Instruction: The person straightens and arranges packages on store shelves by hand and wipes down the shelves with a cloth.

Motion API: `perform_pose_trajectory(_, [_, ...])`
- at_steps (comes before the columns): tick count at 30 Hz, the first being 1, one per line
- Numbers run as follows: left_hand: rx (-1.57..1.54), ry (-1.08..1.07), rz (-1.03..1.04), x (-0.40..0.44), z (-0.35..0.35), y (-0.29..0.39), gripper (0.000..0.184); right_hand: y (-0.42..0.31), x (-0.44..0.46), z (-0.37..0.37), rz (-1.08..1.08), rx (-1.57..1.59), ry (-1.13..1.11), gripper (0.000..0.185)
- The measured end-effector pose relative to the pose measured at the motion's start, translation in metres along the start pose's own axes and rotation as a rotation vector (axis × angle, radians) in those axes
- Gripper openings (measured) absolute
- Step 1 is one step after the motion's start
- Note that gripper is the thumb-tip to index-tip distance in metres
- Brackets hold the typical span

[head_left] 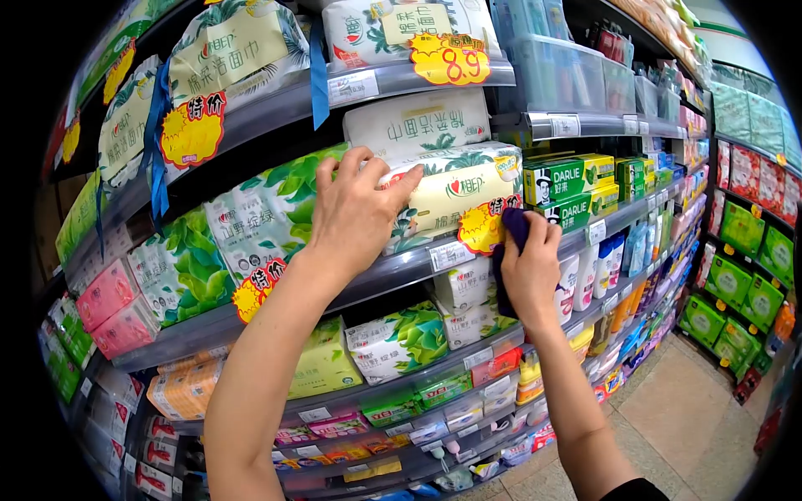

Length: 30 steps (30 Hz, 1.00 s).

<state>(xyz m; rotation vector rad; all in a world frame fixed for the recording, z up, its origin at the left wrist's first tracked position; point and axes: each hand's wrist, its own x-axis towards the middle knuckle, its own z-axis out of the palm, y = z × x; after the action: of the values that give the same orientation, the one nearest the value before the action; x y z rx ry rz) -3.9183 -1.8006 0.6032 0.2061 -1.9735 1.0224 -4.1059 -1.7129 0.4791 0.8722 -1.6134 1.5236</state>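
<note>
My left hand (359,204) rests with spread fingers on the cream and white tissue pack (455,192) on the middle shelf, beside a green leaf-patterned pack (263,209). In my right hand (535,263) is a dark purple cloth (507,275), held at the shelf's front edge. Just left of the cloth a yellow and red price tag (480,227) hangs in front of the tissue pack. A second white pack (418,125) lies behind and above the cream one.
Green and yellow toothpaste boxes (568,179) stand right of the cloth, with bottles (589,271) below. Clear plastic bins (568,75) sit on the shelf above. Blue ribbons (317,75) hang at upper left. Tiled floor (668,392) shows at lower right.
</note>
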Motion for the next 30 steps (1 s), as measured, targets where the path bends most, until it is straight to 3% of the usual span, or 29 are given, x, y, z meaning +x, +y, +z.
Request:
perform_pose_trajectory(10, [-0.029, 0.000, 0.011, 0.001, 0.000, -0.004, 0.038, -0.114, -0.069, 0.019, -0.280, 0.220, -0.216, 0.055])
perform_pose_trajectory(12, [-0.031, -0.001, 0.017, 0.001, -0.002, -0.005, 0.038, -0.124, -0.073, 0.019, -0.329, 0.345, -0.317, 0.053])
perform_pose_trajectory(16, [-0.105, -0.010, -0.048, 0.002, -0.002, -0.003, 0.038, -0.118, -0.062, 0.002, -0.292, 0.589, -0.520, 0.031])
perform_pose_trajectory(23, [-0.134, -0.010, -0.066, 0.003, -0.004, -0.003, 0.032, -0.057, -0.009, -0.044, -0.355, 0.546, -0.264, 0.023])
perform_pose_trajectory(24, [-0.145, -0.021, -0.066, 0.002, -0.004, -0.003, 0.032, -0.048, -0.003, -0.049, -0.261, 0.539, -0.338, 0.024])
perform_pose_trajectory(26, [-0.155, 0.031, -0.047, -0.001, -0.005, -0.006, 0.033, -0.042, 0.011, -0.054, -0.197, 0.538, -0.206, 0.024])
perform_pose_trajectory(30, [-0.094, 0.086, -0.072, -0.010, -0.022, -0.024, 0.035, -0.028, 0.044, -0.060, -0.266, 0.329, -0.009, 0.022])
